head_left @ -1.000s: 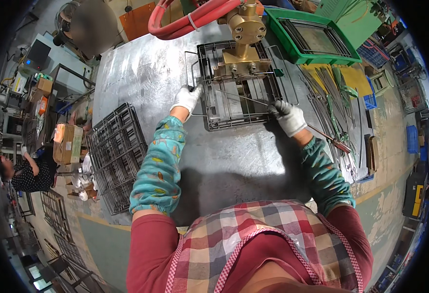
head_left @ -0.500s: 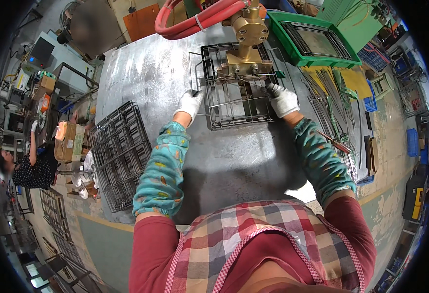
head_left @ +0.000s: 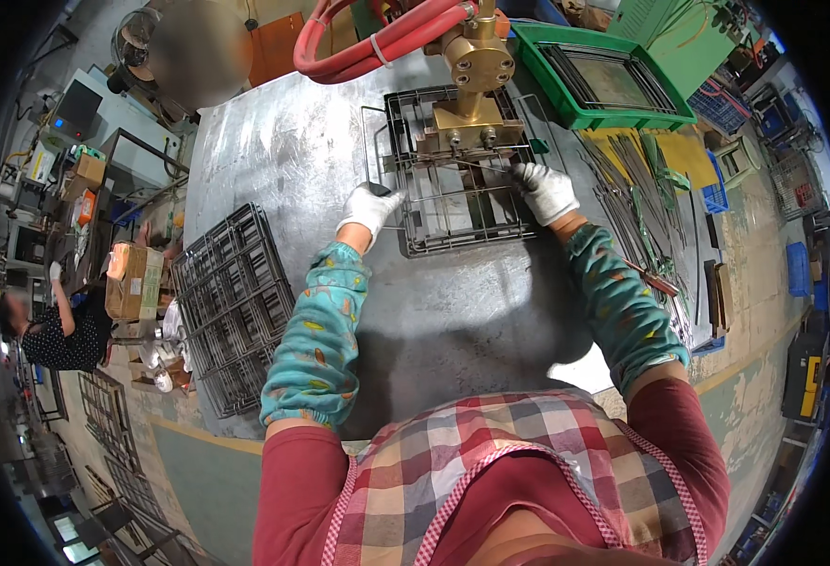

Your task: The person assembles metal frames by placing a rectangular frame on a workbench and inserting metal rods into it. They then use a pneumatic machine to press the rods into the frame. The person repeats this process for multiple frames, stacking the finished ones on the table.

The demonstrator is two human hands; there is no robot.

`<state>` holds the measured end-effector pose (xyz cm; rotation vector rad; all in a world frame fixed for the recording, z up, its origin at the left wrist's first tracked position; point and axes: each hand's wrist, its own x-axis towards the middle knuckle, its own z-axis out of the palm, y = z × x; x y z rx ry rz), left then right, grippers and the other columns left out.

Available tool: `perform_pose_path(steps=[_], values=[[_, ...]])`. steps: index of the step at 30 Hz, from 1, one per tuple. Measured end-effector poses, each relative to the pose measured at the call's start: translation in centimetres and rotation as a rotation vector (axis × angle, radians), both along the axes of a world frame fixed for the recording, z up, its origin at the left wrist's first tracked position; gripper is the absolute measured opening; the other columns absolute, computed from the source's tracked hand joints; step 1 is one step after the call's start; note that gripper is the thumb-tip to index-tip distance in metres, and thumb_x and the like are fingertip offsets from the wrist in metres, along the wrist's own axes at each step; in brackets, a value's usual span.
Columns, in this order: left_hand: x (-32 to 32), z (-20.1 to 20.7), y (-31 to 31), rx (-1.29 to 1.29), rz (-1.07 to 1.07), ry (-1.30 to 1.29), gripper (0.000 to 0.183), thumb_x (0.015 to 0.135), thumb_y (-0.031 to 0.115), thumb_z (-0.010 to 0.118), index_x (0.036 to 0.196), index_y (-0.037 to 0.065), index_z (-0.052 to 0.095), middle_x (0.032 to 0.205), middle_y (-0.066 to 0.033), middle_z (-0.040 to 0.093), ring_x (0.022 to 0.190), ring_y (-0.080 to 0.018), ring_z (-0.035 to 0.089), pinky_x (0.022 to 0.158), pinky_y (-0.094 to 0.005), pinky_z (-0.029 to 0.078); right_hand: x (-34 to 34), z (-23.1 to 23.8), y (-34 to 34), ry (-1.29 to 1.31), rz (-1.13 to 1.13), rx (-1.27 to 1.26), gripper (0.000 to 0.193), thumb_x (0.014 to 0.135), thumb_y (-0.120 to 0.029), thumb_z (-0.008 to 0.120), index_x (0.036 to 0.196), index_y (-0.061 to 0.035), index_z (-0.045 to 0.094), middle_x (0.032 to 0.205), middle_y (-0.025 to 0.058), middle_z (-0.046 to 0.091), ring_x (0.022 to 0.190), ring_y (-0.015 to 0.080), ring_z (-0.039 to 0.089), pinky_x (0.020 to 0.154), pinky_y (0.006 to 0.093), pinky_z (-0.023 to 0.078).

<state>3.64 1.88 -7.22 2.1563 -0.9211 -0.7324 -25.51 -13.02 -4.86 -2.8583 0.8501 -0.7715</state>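
A dark wire frame (head_left: 448, 200) lies flat on the metal table (head_left: 415, 292) under a brass press head (head_left: 471, 118). My gloved left hand (head_left: 369, 209) is closed at the frame's left side, by a thin wire loop, with the thumb over the edge. On the right, my gloved right hand (head_left: 547, 193) pinches the end of a thin metal rod (head_left: 490, 168), which slants across the frame just below the brass head. The glove hides the rod's end.
Stacked wire racks (head_left: 231, 302) lie at the table's left. Loose rods (head_left: 622, 189) spread on the right, with a red-handled tool (head_left: 660, 283). A green tray (head_left: 603, 80) of wire frames stands at the back right. Red hoses (head_left: 377, 52) hang overhead. Another person (head_left: 66, 325) is far left.
My left hand has shifted slightly down along the frame, and its thumb now reaches right over the edge. My right hand stays at the rod, almost unmoved.
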Motion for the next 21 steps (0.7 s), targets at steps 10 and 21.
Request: perform_pose_path(steps=[10,21], values=[[-1.7,1.7,-0.3,-0.011,0.003,-0.134,0.058,0.054,0.037,0.086,0.087,-0.004,0.061,0.079,-0.0115,0.066,0.069,-0.0191,0.062,0.064,-0.0314,0.050,-0.8,0.4,0.3,-0.030,-0.007,-0.185,0.020,0.079,-0.008,0.055,0.097,-0.0152,0.059,0.076,0.0079,0.059,0.070,0.0285,0.057,0.061,0.0382,0.048],[-3.5,5.4,0.3,0.016,0.026,-0.116,0.057,0.056,0.028,0.086,0.093,-0.006,0.059,0.086,-0.0148,0.065,0.075,-0.0234,0.061,0.070,-0.0329,0.050,-5.6,1.3,-0.9,-0.068,-0.594,0.638,0.083,0.062,-0.060,0.072,0.119,-0.0023,0.053,0.112,0.0204,0.060,0.105,0.0328,0.058,0.089,0.0382,0.045]])
